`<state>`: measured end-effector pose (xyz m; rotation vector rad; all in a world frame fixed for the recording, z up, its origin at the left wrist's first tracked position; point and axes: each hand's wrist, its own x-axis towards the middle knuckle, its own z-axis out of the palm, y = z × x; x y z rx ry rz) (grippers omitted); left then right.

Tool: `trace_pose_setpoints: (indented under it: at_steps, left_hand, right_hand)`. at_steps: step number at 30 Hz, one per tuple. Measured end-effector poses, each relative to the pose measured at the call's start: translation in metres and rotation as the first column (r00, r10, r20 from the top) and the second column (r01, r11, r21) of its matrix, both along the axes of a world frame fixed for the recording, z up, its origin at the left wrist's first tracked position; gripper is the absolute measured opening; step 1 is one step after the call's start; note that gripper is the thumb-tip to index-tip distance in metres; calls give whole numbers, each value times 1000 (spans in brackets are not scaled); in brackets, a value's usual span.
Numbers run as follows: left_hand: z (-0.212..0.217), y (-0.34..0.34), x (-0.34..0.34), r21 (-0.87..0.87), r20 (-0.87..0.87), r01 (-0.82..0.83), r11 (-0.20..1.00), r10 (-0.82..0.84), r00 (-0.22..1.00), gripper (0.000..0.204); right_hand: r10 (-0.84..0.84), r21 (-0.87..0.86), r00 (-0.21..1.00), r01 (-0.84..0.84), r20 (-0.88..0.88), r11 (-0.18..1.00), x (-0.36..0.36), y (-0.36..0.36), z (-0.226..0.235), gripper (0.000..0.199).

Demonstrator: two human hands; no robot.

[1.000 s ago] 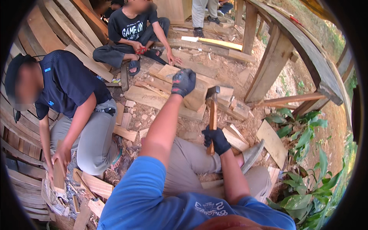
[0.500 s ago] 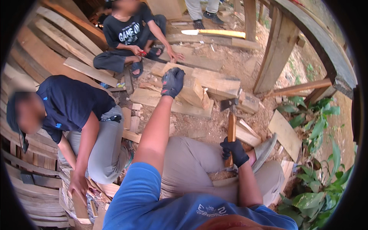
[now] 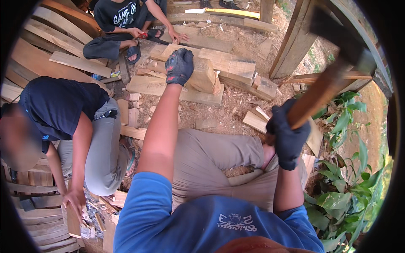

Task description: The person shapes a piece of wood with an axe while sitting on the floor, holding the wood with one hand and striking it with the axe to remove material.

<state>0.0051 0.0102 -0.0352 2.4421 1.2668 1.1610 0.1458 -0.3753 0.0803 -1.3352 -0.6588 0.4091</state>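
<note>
My left hand (image 3: 179, 66), in a black glove, is closed over the near left end of a thick wooden block (image 3: 204, 76). The block is propped at a slant among other timber. My right hand (image 3: 287, 133), also gloved, grips the wooden handle of a hatchet (image 3: 314, 99). It is raised on the right, well apart from the block, its dark metal head smeared by motion. Below the block is a flat board (image 3: 202, 96).
A seated person (image 3: 126, 29) at the far side reaches toward the timber. At left another person (image 3: 67, 114) bends over a small wooden piece (image 3: 74, 221). Curved planks (image 3: 46, 67) line the left; a wooden post (image 3: 295, 42) and leafy plants (image 3: 341, 202) are at right.
My right hand has lifted the hatchet up and to the right. My left hand stays on the block. The whole view has shifted slightly.
</note>
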Motion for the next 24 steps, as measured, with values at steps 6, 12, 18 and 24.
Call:
trace_pose_setpoints:
  at_steps: [6, 12, 18, 24]
  left_hand:
    - [5, -2, 1, 36, -5, -21, 999, 21, 1000, 39]
    - [6, -1, -6, 18, -23, -32, 999, 32, 999, 40]
    - [10, 1, -5, -53, 24, -27, 998, 28, 999, 40]
    - [-3, 14, -26, 20, 167, 142, 990, -143, 975, 29]
  right_hand:
    - [-9, 62, 990, 0, 139, 998, -15, 37, -34, 14]
    - [346, -734, 879, -467, -327, 493, -31, 98, -225, 32]
    - [193, -501, 809, -511, -555, 699, -31, 82, -216, 22]
    - [114, -509, 783, -499, -611, 701, -2, 27, -181, 24]
